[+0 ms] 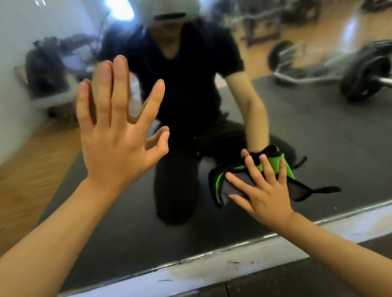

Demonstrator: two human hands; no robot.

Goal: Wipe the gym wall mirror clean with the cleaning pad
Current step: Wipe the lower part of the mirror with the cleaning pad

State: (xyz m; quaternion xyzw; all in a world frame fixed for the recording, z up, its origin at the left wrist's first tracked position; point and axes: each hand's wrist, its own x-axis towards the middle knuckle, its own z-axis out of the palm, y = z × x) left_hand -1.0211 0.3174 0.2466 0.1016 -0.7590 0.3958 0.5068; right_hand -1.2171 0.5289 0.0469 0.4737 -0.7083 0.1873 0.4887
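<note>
The wall mirror [339, 155] fills most of the view and reflects a kneeling person in black. My left hand [116, 133] lies flat against the glass at centre left, fingers spread, holding nothing. Low on the glass at centre right, my right hand [261, 189] presses a green, black and grey cleaning pad [221, 184] against the mirror with splayed fingers. A black strap of the pad sticks out to the right. Part of the pad is hidden under the hand.
A scuffed white ledge [181, 281] runs under the mirror's lower edge, with dark rubber floor mats [281, 290] below it. The glass reflects a barbell with weight plates [363, 73], gym machines and wooden flooring behind me.
</note>
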